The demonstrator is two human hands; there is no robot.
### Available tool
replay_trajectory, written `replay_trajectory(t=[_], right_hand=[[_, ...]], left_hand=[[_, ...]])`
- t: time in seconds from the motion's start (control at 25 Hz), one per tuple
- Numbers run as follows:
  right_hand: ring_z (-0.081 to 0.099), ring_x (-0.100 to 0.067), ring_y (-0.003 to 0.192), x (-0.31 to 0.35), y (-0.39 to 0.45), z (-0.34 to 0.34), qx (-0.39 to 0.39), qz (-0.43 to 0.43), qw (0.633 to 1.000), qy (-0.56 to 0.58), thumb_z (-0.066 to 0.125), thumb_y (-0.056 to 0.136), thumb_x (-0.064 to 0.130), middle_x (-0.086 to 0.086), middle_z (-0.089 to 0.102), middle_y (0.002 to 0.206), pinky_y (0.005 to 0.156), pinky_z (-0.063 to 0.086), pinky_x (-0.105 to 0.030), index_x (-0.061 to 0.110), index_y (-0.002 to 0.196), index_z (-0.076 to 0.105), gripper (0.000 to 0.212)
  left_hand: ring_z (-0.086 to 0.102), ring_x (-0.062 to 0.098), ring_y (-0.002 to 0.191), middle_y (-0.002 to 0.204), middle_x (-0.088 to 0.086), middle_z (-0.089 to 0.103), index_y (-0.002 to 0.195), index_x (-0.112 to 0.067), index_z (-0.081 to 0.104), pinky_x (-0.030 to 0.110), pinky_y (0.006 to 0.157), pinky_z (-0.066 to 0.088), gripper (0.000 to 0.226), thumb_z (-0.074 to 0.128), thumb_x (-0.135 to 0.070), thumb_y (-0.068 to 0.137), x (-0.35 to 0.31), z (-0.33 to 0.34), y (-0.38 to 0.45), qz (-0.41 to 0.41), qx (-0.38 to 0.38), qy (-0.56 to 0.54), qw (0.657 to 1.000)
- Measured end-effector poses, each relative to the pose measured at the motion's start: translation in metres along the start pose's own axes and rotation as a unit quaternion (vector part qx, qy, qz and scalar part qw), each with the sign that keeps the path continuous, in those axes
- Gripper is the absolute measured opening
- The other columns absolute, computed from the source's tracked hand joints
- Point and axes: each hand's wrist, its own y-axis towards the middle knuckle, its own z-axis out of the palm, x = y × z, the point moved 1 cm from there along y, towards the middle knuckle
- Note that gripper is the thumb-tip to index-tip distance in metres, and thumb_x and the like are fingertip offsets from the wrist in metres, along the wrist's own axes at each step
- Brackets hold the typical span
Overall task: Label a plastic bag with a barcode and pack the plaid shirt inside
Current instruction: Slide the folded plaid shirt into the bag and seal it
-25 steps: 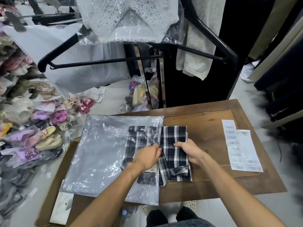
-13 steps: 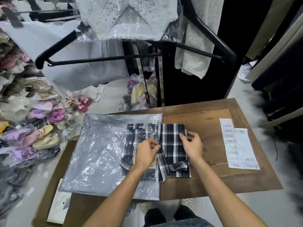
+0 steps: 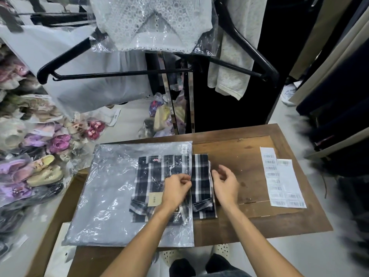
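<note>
The left hand (image 3: pixel 175 188) pinches the open right edge of the plastic bag (image 3: pixel 111 196) between thumb and curled fingers, its grip clenched on the film right where the plaid shirt (image 3: pixel 199 186) enters. The right hand (image 3: pixel 225 184) hovers just beside the shirt's right edge, fingers loosely curled and grasping nothing, its fingertips close to the fabric; whether they touch it I cannot tell.

The folded black-and-white shirt lies about two thirds inside the bag, with a narrow strip still sticking out of the mouth onto the bare wood. A tan tag (image 3: pixel 155 198) shows through the film on the shirt's near part. The bag lies flat over the left half of the desk (image 3: pixel 249 156), overhanging its left edge, with a small barcode label (image 3: pixel 184 149) stuck at its far right corner.

Near the right edge of the desk, well apart from the hands, lie two sheets of barcode stickers (image 3: pixel 279 180), side by side and overlapping.
</note>
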Motion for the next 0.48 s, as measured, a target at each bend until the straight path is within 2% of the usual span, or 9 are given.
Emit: replay_trajectory(t=[0.08,0.16,0.24,0.32,0.36,0.48], right_hand=[[0.065,-0.006,0.103,-0.002,-0.007,-0.001,0.002,0.026,0.998,0.049,0.055,0.099,0.047,0.011,0.069,0.115,0.094,0.049,-0.030,0.024,0.136,0.058,0.043],[0.062,-0.007,0.109,-0.006,-0.011,0.007,0.049,0.048,0.996,0.057,0.047,0.100,0.057,0.015,0.067,0.116,0.098,0.046,-0.033,0.027,0.133,0.058,0.046],[0.061,-0.010,0.116,-0.009,-0.010,0.017,0.111,0.080,0.985,0.101,0.042,0.100,0.060,0.011,0.066,0.123,0.103,0.045,-0.034,0.028,0.128,0.060,0.046],[0.066,-0.014,0.113,-0.006,-0.009,0.023,0.158,0.106,0.966,0.174,0.040,0.104,0.053,0.000,0.069,0.124,0.105,0.049,-0.038,0.027,0.120,0.062,0.037],[0.067,-0.014,0.110,-0.006,-0.008,0.022,0.145,0.100,0.967,0.182,0.040,0.106,0.047,-0.003,0.070,0.122,0.104,0.050,-0.038,0.028,0.114,0.061,0.030],[0.068,-0.013,0.102,-0.008,-0.007,0.009,-0.014,0.065,0.989,0.130,0.041,0.106,0.046,0.001,0.072,0.114,0.101,0.052,-0.046,0.036,0.100,0.061,0.023]], left_hand=[[0.070,0.008,0.095,0.113,0.002,0.076,0.120,-0.009,0.071,0.007,0.081,0.052,0.027,0.067,-0.010,0.094,0.001,0.002,-0.001,0.006,0.000,0.004,1.000],[0.070,0.007,0.095,0.112,0.002,0.076,0.120,-0.009,0.072,0.010,0.086,0.052,0.027,0.066,-0.011,0.094,0.000,0.005,0.001,0.008,0.004,0.007,1.000],[0.069,0.006,0.093,0.109,0.003,0.077,0.119,-0.009,0.073,0.005,0.081,0.049,0.027,0.066,-0.012,0.093,-0.002,0.007,0.003,0.005,0.010,0.012,1.000],[0.070,0.007,0.092,0.108,0.003,0.077,0.119,-0.009,0.073,0.005,0.083,0.050,0.027,0.066,-0.012,0.093,-0.005,0.005,0.003,0.004,0.013,0.013,1.000],[0.070,0.008,0.094,0.108,0.003,0.077,0.119,-0.009,0.073,0.012,0.088,0.053,0.027,0.065,-0.012,0.093,-0.005,0.004,0.003,0.003,0.015,0.006,1.000],[0.071,0.010,0.094,0.104,0.003,0.076,0.119,-0.009,0.073,0.026,0.094,0.057,0.026,0.065,-0.010,0.093,-0.003,0.001,0.004,-0.003,0.016,-0.010,1.000]])
